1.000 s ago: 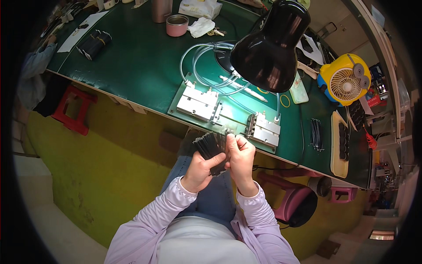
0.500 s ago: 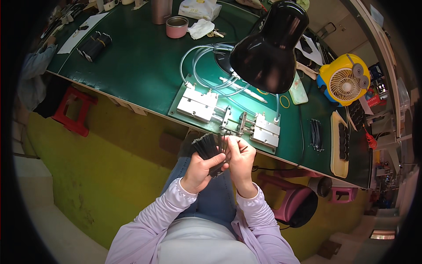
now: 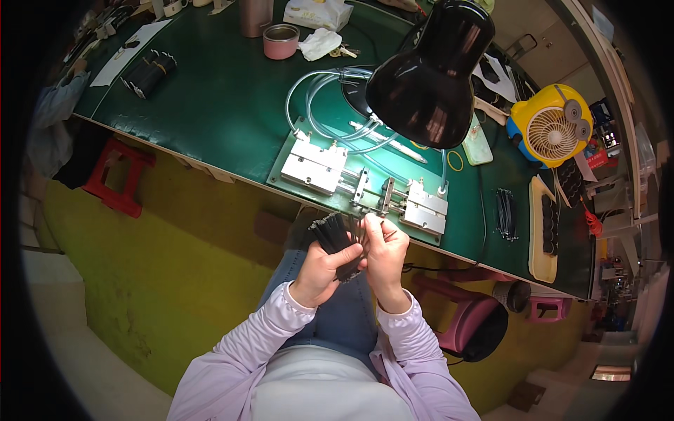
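A bundle of thin black wires [image 3: 326,231] with pale ends is gripped in my left hand [image 3: 319,272], its thumb pressed across them. The wires fan out toward my right hand [image 3: 386,245]. That hand is closed in a pinch at the bundle's right side, on what looks like a single black wire; its fingers partly hide it. Both hands are just in front of the table edge. Right beyond them sits a metal clamping fixture, with a left block [image 3: 312,167], a right block [image 3: 425,210] and small jaws [image 3: 372,193] between.
A black desk lamp [image 3: 428,84] overhangs the fixture, with clear air tubes [image 3: 316,116] behind. On the green table [image 3: 217,105] lie another wire bundle [image 3: 149,73], loose wires [image 3: 505,214] and a yellow tray [image 3: 537,259]. A yellow fan [image 3: 554,130] stands right; a person's sleeve [image 3: 56,105] shows far left.
Both hands stay nearly in place on the bundle. The fingertips of my right hand have shifted very slightly among the fanned wires.
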The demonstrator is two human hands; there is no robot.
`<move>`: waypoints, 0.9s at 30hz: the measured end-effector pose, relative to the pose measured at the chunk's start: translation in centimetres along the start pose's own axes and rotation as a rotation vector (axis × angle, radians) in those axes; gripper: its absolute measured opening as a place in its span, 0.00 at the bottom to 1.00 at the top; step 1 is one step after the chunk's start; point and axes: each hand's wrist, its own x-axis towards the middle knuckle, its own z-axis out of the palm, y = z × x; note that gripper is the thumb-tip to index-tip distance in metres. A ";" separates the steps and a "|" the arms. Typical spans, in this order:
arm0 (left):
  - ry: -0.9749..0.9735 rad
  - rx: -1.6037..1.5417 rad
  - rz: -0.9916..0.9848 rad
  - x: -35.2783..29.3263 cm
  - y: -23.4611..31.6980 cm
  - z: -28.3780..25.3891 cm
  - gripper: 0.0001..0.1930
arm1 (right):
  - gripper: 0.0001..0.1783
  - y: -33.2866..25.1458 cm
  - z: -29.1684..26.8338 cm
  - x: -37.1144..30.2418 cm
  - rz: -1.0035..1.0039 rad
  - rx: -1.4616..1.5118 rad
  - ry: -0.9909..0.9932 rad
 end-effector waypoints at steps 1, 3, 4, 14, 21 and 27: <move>0.011 -0.008 -0.005 0.0 0.0 0.0 0.07 | 0.11 -0.1 0.0 -0.1 -0.002 0.000 0.000; 0.020 -0.015 -0.009 -0.2 0.1 0.1 0.07 | 0.11 -0.2 0.1 -0.3 -0.005 -0.002 -0.033; 0.012 -0.008 -0.013 -0.3 0.3 0.1 0.07 | 0.11 -0.3 0.1 -0.3 -0.006 -0.003 -0.050; 0.026 0.027 -0.019 -0.2 0.4 -0.2 0.08 | 0.10 0.2 0.1 -0.2 -0.050 -0.025 -0.026; 0.021 0.029 -0.037 -0.1 0.4 -0.2 0.09 | 0.10 0.2 0.1 -0.1 -0.040 -0.029 -0.004; 0.006 0.035 -0.045 0.1 0.3 -0.3 0.09 | 0.11 -0.1 0.3 -0.1 0.028 -0.002 0.038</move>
